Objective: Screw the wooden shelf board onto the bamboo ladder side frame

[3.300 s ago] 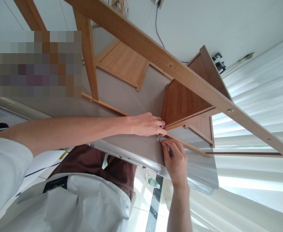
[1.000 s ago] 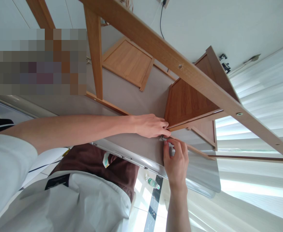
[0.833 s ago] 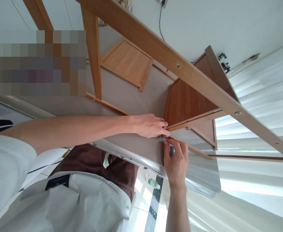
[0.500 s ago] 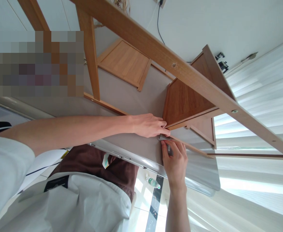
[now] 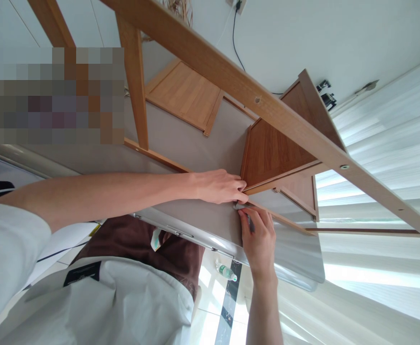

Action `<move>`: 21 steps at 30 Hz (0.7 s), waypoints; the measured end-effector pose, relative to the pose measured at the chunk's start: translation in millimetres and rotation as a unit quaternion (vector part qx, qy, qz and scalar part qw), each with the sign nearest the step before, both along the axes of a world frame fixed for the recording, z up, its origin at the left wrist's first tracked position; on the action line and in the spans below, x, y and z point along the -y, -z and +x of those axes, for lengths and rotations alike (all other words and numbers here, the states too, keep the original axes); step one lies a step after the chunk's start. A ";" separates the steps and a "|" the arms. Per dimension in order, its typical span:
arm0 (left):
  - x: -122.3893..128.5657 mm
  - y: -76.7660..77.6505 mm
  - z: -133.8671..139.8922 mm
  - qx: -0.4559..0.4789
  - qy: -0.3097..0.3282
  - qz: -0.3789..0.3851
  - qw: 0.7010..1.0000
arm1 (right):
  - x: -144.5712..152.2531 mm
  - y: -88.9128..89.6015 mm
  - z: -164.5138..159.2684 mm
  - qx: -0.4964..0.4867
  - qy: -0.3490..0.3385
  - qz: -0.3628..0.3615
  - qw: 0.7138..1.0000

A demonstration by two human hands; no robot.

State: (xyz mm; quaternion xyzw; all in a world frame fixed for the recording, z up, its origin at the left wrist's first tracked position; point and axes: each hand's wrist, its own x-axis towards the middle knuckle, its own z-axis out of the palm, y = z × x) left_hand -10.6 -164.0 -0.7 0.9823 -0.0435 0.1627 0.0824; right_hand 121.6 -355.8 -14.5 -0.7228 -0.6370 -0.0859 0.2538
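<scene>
My left hand (image 5: pixel 222 187) reaches in from the left, its fingers closed on the lower corner of a brown wooden panel (image 5: pixel 278 153), where it meets a long wooden rail (image 5: pixel 164 159). Just below and to the right, my right hand (image 5: pixel 260 237) pinches a small grey metal tool (image 5: pixel 237 206) that looks like a hex key. Its tip is by the joint under my left fingertips; the contact point is hidden. Panel and rail belong to a wooden frame, whose upper beam (image 5: pixel 210 62) with bolt holes runs diagonally above my hands.
The frame lies on a grey table (image 5: pixel 210 225). Another panel (image 5: pixel 186 96) and an upright post (image 5: pixel 134 81) are farther left. A plastic bottle (image 5: pixel 226 271) lies on the floor below. White curtains (image 5: pixel 385 268) hang at the right. A cable (image 5: pixel 235 43) runs along the wall.
Both hands stay at the joint. My right fingers and the metal tool have shifted very slightly; the view has moved a little.
</scene>
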 end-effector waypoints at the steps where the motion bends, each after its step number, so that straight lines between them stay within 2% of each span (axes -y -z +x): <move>1: 0.5 -0.6 -0.1 -0.007 -0.003 0.000 1.000 | -0.3 -1.1 1.4 0.005 -0.008 -0.008 1.000; 9: 1.9 -2.2 -0.2 -0.001 -0.002 0.009 1.000 | 4.8 -12.6 7.5 0.016 -0.076 -0.045 0.996; 21: -0.4 -0.1 1.1 -0.004 0.002 -0.002 1.000 | 12.9 -15.1 0.0 -0.019 -0.078 -0.051 0.995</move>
